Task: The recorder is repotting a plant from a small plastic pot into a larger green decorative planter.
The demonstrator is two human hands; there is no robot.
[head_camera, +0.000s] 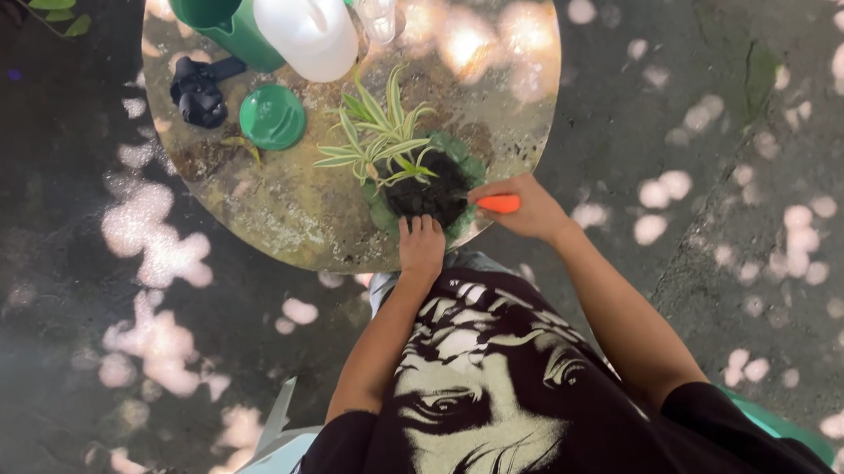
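Both arms reach forward from a dark printed shirt toward the near edge of a round table (pixel 269 209) that stands on dappled pavement. Going left to right across the tabletop: a black object (pixel 198 92), too dark to name with certainty, lies by the far left; beside it sits a green lid (pixel 272 116), and behind that a green can (pixel 219 17) stands next to a white jug (pixel 307 23), with a clear cup (pixel 376 8) just beyond the jug. Nearer the person, a striped plant (pixel 374 135) rises from dark soil (pixel 425 192) packed in a green pot (pixel 467 168) at the table's near rim. The left hand (pixel 421 247) rests against the pot's near side, fingers together and curled on the rim, steadying it. The right hand (pixel 530 208) is closed around the orange handle of a tool (pixel 498 203) whose working end is sunk in the soil and hidden, so its kind cannot be told. Judging by how things lie, the plant already stands in the pot and soil fills it about to the brim; loose crumbs scatter on the table around it. What seems left is firming and levelling the soil, and the can and jug stand well apart from the pot, untouched.
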